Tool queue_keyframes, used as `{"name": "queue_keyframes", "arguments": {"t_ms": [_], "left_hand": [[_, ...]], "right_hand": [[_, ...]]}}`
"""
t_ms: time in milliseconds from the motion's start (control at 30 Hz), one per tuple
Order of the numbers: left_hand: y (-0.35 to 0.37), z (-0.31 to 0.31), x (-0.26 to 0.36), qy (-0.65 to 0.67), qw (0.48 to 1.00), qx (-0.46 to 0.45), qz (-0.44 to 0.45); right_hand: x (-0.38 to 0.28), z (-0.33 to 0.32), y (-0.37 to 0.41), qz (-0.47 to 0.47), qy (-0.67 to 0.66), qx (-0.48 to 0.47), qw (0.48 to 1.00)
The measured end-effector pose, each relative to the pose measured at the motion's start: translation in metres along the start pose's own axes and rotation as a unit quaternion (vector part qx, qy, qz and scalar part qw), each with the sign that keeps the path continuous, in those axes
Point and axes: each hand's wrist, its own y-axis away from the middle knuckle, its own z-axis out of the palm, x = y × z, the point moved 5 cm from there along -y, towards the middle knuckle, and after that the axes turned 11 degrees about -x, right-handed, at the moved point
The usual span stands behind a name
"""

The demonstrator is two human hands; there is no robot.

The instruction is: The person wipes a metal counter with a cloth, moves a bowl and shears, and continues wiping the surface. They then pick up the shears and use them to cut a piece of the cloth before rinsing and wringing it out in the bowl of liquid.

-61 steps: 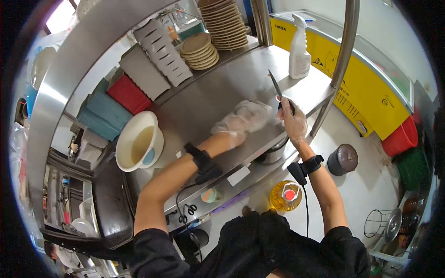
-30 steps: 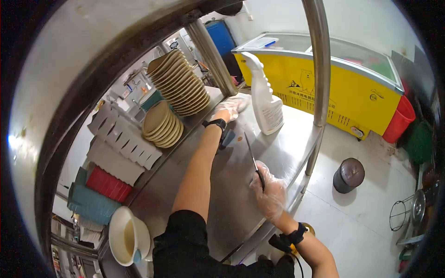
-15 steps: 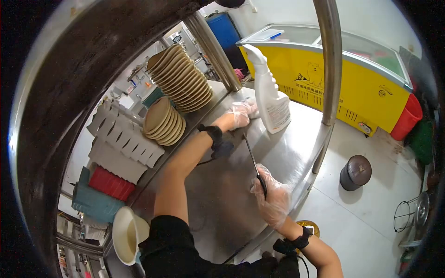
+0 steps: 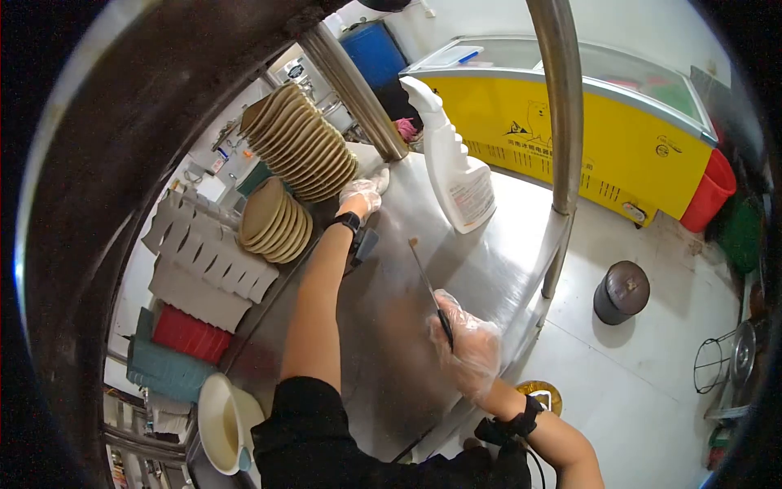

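My left hand [image 4: 361, 196], in a clear plastic glove, presses a pale, bunched cloth [image 4: 380, 178] onto the steel tabletop [image 4: 366, 342] near the far corner post, beside the stacked plates. The fingers curl over the cloth and partly hide it. My right hand [image 4: 471, 346], also gloved, is closed around the black handle of a thin tool [image 4: 424, 273] with a narrow metal shaft. A small brownish bit shows at its tip, above the steel. Beyond the tool stands a white spray bottle [image 4: 458, 183], upright and touched by neither hand.
Stacked brown plates [image 4: 305, 151], smaller dishes [image 4: 277, 224], grey dishes [image 4: 204, 253] and red dishes [image 4: 191, 332] line the left side. A cream tub [image 4: 220, 424] sits near my left elbow. A steel post [image 4: 562, 106] rises at right, before a yellow freezer [image 4: 505, 122].
My left hand has moved left with the cloth, from beside the spray bottle toward the plate stacks. My right hand keeps its hold on the tool. The whole view has shifted slightly.
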Motion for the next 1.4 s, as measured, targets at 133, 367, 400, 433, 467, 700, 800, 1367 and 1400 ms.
{"name": "queue_keyframes", "arguments": {"t_ms": [133, 367, 400, 433, 467, 700, 800, 1367, 1400], "left_hand": [[0.018, 0.041, -0.031, -0.033, 0.998, 0.028, 0.052], [0.096, 0.104, -0.084, 0.1, 0.99, 0.0, -0.096], [0.101, 0.129, -0.095, 0.025, 0.993, -0.069, -0.092], [0.116, 0.136, -0.097, -0.009, 0.99, -0.105, -0.094], [0.139, 0.131, -0.092, -0.042, 0.985, -0.141, -0.094], [0.227, 0.181, -0.117, 0.179, 0.957, -0.146, -0.177], [0.252, 0.188, -0.111, 0.257, 0.928, -0.194, -0.186], [0.095, 0.174, -0.09, 0.281, 0.955, -0.035, -0.083], [0.079, 0.17, -0.101, 0.267, 0.953, -0.088, -0.114]], "right_hand": [[0.002, 0.0, 0.0, -0.004, 0.047, 0.016, 0.999], [-0.002, 0.003, 0.0, 0.0, 0.094, -0.001, 0.996], [0.001, 0.006, 0.0, -0.005, 0.115, 0.006, 0.993], [0.002, 0.009, 0.0, -0.009, 0.12, 0.007, 0.993], [0.0, 0.008, 0.0, -0.019, 0.118, 0.01, 0.993], [-0.008, 0.006, 0.002, 0.013, 0.139, -0.054, 0.989], [-0.004, 0.009, 0.003, 0.006, 0.131, -0.035, 0.991], [-0.005, 0.01, 0.003, -0.017, 0.141, -0.031, 0.989], [-0.005, 0.011, 0.003, -0.011, 0.143, -0.044, 0.989]]}}
